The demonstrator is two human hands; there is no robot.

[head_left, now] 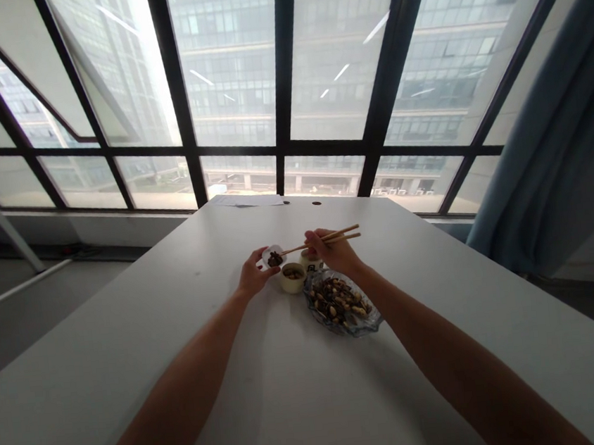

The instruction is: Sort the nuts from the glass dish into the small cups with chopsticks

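My left hand (pixel 256 273) grips a small white cup (pixel 265 255), tipped so that dark bits (pixel 275 259) show inside it. Closed around a pair of wooden chopsticks (pixel 345 233) is my right hand (pixel 328 249); their tips reach to the mouth of the white cup. Below and between the hands stands a cream cup (pixel 293 284) with brownish pieces in it. A second cream cup (pixel 311 261) with dark lettering is partly hidden behind my right hand. Nearer to me, a clear scalloped glass bowl (pixel 314 314) holds a mix of dark and pale pieces, partly covered by my right forearm.
The long white table (pixel 231 399) runs up to the windows. Papers (pixel 248 201) lie at its far end, near a dark round spot (pixel 317 203). A blue curtain (pixel 525 127) hangs on the right. Another table's white leg (pixel 11 231) stands at left.
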